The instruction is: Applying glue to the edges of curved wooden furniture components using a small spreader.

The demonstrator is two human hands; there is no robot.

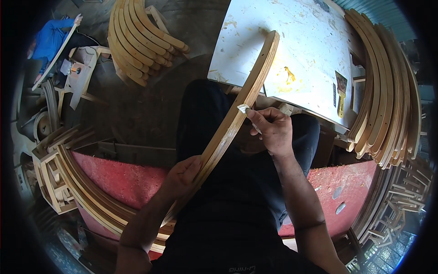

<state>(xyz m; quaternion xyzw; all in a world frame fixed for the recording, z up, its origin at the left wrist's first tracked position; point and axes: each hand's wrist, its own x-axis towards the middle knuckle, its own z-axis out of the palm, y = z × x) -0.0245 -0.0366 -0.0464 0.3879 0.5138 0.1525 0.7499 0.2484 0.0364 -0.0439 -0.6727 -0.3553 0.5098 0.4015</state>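
Observation:
A long curved strip of laminated wood (237, 107) runs slantwise across my lap, its far end over the white board (315, 55). My left hand (186, 171) is wrapped round its lower part. In my right hand (273, 128), a small flat whitish piece (243, 108) is pinched between thumb and fingers, its tip at the strip's edge. Whether it is a scraper blade or folded paper, I cannot tell. A pale smear (224, 140) shows on the strip's side between my hands. Yellow-brown paste (288, 76) lies on the board, left of a yellow-handled spreading tool (341, 96).
Curved wooden strips are piled at the right (388, 91) and at the upper left (137, 41). More strips (93, 196) rest on a red surface (123, 178) at lower left. A person in blue (52, 41) holds a pale strip at far left, near a wooden frame (84, 73).

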